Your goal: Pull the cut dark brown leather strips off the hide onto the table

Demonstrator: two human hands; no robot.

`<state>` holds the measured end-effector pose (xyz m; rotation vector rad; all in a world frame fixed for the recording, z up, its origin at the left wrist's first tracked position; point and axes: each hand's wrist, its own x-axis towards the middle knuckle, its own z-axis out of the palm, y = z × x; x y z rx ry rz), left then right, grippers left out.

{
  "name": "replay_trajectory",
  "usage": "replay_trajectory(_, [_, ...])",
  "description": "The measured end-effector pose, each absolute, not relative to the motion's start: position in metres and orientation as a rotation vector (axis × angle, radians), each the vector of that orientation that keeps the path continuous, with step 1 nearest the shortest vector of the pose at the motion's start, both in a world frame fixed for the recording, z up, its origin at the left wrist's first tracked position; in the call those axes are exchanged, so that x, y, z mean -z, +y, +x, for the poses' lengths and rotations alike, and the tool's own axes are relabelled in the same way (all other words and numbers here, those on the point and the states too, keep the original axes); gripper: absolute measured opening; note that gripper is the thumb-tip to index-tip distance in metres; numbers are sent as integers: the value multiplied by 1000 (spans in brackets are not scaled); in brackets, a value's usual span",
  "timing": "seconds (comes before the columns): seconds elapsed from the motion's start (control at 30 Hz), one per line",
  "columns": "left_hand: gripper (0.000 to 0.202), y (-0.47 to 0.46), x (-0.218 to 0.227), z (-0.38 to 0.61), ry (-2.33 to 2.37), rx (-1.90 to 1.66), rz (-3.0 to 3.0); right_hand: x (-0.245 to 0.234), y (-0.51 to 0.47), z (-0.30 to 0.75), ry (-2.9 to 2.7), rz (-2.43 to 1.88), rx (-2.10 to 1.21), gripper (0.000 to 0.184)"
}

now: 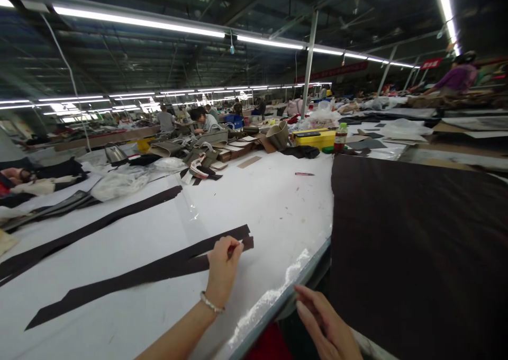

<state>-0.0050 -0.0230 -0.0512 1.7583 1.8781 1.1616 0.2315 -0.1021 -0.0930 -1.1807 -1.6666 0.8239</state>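
My left hand (223, 263) rests on the white table (262, 201), its fingers pinched on the end of a long dark brown fabric strip (138, 278). A beaded bracelet (211, 303) is on that wrist. My right hand (325, 323) hovers at the table's near edge with fingers extended and apart, holding nothing, beside a large dark brown fabric sheet (416, 243). A second long dark strip (99, 225) lies further left on the table.
A pen (304, 174) lies mid-table. At the far end stand a yellow box (313, 137), a bottle (340, 137), cardboard pieces and bags. Plastic bags (119, 182) and dark cloth lie left. Other people work at distant tables.
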Motion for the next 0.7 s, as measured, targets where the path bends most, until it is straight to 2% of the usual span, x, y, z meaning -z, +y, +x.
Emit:
replay_trajectory(0.1, [18,-63,47,17,1622,-1196,1722,81,-95,201,-1403,-1110,-1131,49])
replay_trajectory(0.2, [14,-94,45,35,1406,-1120,1632,84,-93,186,-1241,-1034,-1274,41])
replay_trajectory(0.33, [8,-106,39,44,1157,-966,1545,86,-105,200,-1305,-1077,-1257,39])
replay_trajectory(0.43, [50,-93,32,49,840,-791,1393,73,-119,224,-1483,-1142,-1172,37])
replay_trajectory(0.5, [64,-81,30,55,702,-590,1335,60,-130,244,-1516,-1189,-1149,36])
replay_trajectory(0.6, [48,-67,30,68,669,-337,1384,44,-149,282,-1494,-1322,-1080,32])
replay_trajectory(0.7, [44,-67,30,81,659,-153,1387,36,-177,331,-1375,-1469,-975,32])
